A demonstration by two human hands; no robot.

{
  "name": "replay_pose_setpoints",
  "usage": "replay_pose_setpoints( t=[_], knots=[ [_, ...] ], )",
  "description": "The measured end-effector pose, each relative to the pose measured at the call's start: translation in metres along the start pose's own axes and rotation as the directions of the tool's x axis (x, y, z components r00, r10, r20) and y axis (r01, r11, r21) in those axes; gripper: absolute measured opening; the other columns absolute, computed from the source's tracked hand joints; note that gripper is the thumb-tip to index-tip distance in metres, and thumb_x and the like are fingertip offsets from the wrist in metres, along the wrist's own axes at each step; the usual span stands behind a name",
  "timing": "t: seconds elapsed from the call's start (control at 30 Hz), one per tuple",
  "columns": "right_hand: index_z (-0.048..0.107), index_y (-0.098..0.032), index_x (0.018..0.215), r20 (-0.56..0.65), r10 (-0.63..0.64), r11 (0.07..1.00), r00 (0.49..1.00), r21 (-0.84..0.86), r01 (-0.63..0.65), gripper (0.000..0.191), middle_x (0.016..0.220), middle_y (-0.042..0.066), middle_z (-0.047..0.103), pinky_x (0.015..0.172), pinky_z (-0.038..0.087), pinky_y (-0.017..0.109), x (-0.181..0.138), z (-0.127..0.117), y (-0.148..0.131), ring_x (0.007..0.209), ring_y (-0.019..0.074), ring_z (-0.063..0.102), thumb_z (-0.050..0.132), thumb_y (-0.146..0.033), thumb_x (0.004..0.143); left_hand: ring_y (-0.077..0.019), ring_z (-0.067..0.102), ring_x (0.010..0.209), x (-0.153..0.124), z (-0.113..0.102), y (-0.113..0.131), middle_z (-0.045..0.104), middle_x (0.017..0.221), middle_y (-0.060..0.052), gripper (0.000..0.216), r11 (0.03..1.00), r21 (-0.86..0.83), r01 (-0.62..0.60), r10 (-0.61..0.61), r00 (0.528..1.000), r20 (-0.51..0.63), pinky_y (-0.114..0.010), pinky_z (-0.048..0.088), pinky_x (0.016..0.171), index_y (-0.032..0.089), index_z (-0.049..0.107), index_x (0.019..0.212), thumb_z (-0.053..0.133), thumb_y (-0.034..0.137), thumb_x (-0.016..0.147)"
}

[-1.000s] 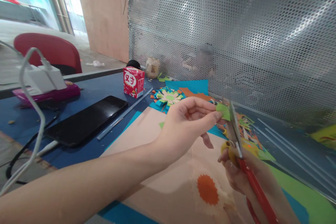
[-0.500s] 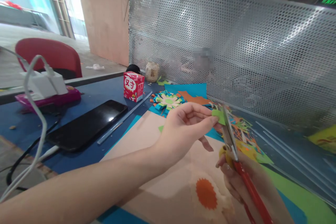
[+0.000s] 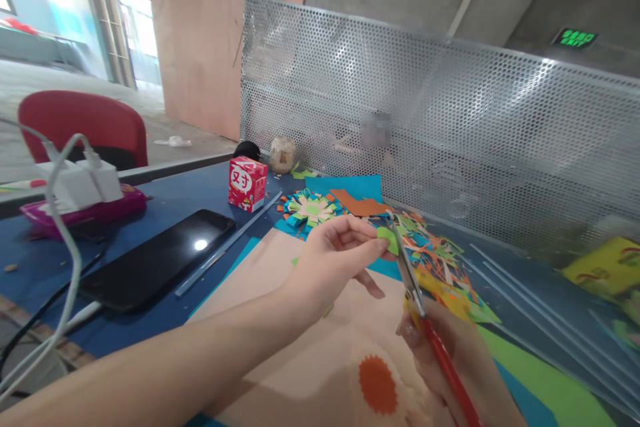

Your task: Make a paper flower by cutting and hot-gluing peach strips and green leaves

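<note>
Between thumb and fingertips, my left hand pinches a small piece of green paper. My right hand grips red-handled scissors, their blades pointing up and away at the right edge of the green piece. Whether the blades are parted is hard to make out. Below both hands lies a pale peach sheet on blue paper. An orange paper disc with a jagged edge rests on that sheet, near my right hand. Behind my left hand is a layered paper flower in blue, green and cream.
A heap of paper scraps lies behind the scissors. To the left are a black phone, a red box and a purple power strip with white chargers. A perforated metal panel stands along the back.
The view has tilted up and shifted, so everything sits lower and the near things further left. The scissor blades look closer together; the green piece stays in my left fingers.
</note>
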State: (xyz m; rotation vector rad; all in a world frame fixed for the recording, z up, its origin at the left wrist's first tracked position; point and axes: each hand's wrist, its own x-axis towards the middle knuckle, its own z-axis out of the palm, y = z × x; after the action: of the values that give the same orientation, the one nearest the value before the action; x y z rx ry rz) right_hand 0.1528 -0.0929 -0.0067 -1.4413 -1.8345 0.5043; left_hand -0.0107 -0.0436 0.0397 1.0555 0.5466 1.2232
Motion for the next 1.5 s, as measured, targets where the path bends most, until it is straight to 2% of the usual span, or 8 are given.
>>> replay_pose_setpoints(
  t=[0.17, 0.43, 0.7, 0.9, 1.1, 1.33, 1.5],
  knots=[
    [0.042, -0.020, 0.059, -0.076, -0.019, 0.998, 0.997, -0.057, 0.014, 0.029, 0.047, -0.005, 0.038, 0.036, 0.028, 0.020, 0.000, 0.005, 0.015, 0.041, 0.0090, 0.036, 0.048, -0.045, 0.074, -0.0066, 0.051, 0.043, 0.002, -0.001, 0.001, 0.059, 0.061, 0.001, 0.014, 1.000, -0.025, 0.012, -0.012, 1.000, 0.011, -0.019, 0.047, 0.035, 0.013, 0.050, 0.063, 0.064, 0.016, 0.065],
    [0.041, -0.020, 0.057, -0.108, -0.038, 0.999, 0.993, -0.021, 0.036, 0.036, 0.051, -0.004, 0.035, 0.038, 0.027, 0.020, 0.000, 0.005, 0.007, 0.046, 0.0089, 0.032, 0.046, -0.051, 0.074, -0.0111, 0.056, 0.053, 0.005, -0.005, 0.005, 0.057, 0.058, 0.000, 0.016, 0.999, -0.032, 0.020, -0.018, 0.998, 0.056, -0.018, 0.047, 0.034, 0.013, 0.049, 0.062, 0.065, 0.014, 0.061],
    [0.041, -0.019, 0.060, -0.076, 0.009, 1.000, 0.997, 0.020, -0.007, 0.035, 0.051, -0.005, 0.031, 0.039, 0.023, 0.021, 0.000, 0.008, 0.022, 0.047, 0.0086, 0.030, 0.046, -0.050, 0.075, -0.0086, 0.052, 0.047, 0.004, -0.003, 0.006, 0.056, 0.059, 0.000, 0.017, 1.000, 0.020, -0.009, 0.008, 1.000, 0.025, -0.017, 0.043, 0.032, 0.013, 0.049, 0.064, 0.064, 0.021, 0.065],
    [0.041, -0.019, 0.058, -0.104, 0.010, 1.000, 0.995, 0.004, -0.010, 0.038, 0.052, -0.004, 0.033, 0.040, 0.027, 0.021, 0.001, 0.008, 0.015, 0.048, 0.0094, 0.032, 0.045, -0.053, 0.074, -0.0040, 0.047, 0.038, 0.005, -0.004, 0.004, 0.056, 0.058, 0.001, 0.016, 0.997, 0.022, -0.069, 0.069, 0.998, -0.005, -0.016, 0.043, 0.032, 0.012, 0.051, 0.065, 0.063, 0.023, 0.067],
    [0.042, -0.020, 0.058, -0.101, -0.074, 0.997, 0.992, -0.004, 0.074, 0.035, 0.049, -0.004, 0.038, 0.038, 0.028, 0.020, 0.001, 0.007, 0.012, 0.045, 0.0093, 0.035, 0.045, -0.050, 0.075, -0.0026, 0.045, 0.034, 0.002, -0.002, 0.004, 0.054, 0.058, 0.003, 0.021, 0.992, 0.084, -0.094, 0.095, 0.995, -0.013, -0.016, 0.044, 0.032, 0.013, 0.047, 0.061, 0.065, 0.023, 0.065],
    [0.046, -0.019, 0.059, -0.105, -0.054, 0.998, 0.993, 0.039, 0.058, 0.037, 0.052, -0.003, 0.040, 0.040, 0.031, 0.020, 0.001, 0.007, 0.005, 0.048, 0.0098, 0.037, 0.044, -0.051, 0.075, -0.0023, 0.045, 0.033, 0.001, -0.001, 0.004, 0.054, 0.057, 0.003, 0.021, 0.991, 0.096, -0.090, 0.092, 0.996, -0.017, -0.016, 0.043, 0.032, 0.013, 0.047, 0.061, 0.065, 0.024, 0.065],
    [0.045, -0.019, 0.057, -0.100, -0.021, 0.999, 0.995, 0.023, 0.024, 0.038, 0.051, -0.004, 0.036, 0.039, 0.028, 0.021, 0.000, 0.006, 0.005, 0.047, 0.0093, 0.034, 0.044, -0.052, 0.075, -0.0027, 0.046, 0.036, 0.002, 0.000, 0.004, 0.052, 0.057, 0.004, 0.018, 0.991, 0.083, -0.103, 0.105, 0.994, -0.027, -0.016, 0.044, 0.032, 0.013, 0.048, 0.060, 0.065, 0.019, 0.065]
  ],
)
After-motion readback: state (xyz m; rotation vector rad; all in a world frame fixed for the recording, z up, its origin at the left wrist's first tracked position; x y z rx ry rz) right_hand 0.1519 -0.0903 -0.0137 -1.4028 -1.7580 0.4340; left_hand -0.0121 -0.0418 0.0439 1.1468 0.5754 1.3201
